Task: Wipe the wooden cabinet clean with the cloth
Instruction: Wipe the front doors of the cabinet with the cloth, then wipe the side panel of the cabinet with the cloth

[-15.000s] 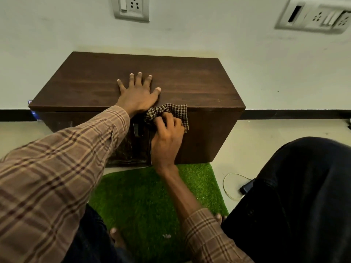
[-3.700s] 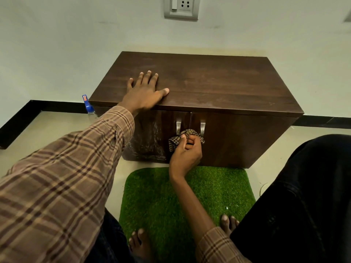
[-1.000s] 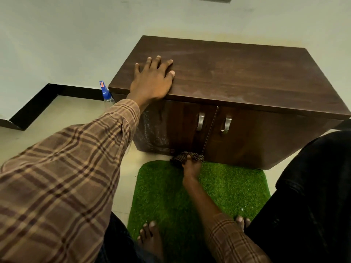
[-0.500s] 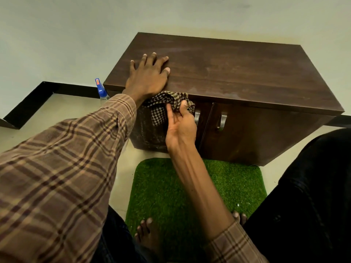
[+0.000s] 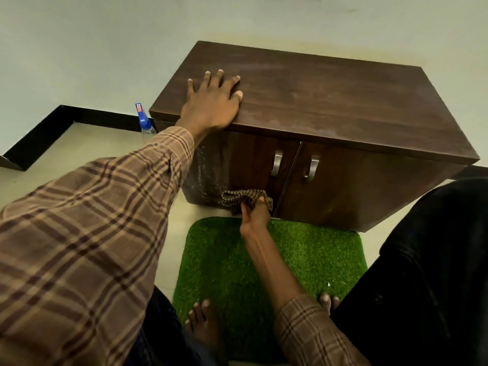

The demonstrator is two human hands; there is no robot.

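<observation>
A green artificial-grass mat (image 5: 311,257) lay on the pale floor (image 5: 79,154), bare toes resting on its near edge. A clear spray bottle (image 5: 144,122) with a blue top stood against the plain wall (image 5: 79,48), where a black skirting strip (image 5: 52,128) ran along the base and turned a corner.

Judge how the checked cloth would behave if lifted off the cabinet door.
The cloth is bunched in folds under the right hand, so it is probably floppy and would drape. It looks thin, likely light. Woven fabric is unlikely to slip from that grip.
</observation>
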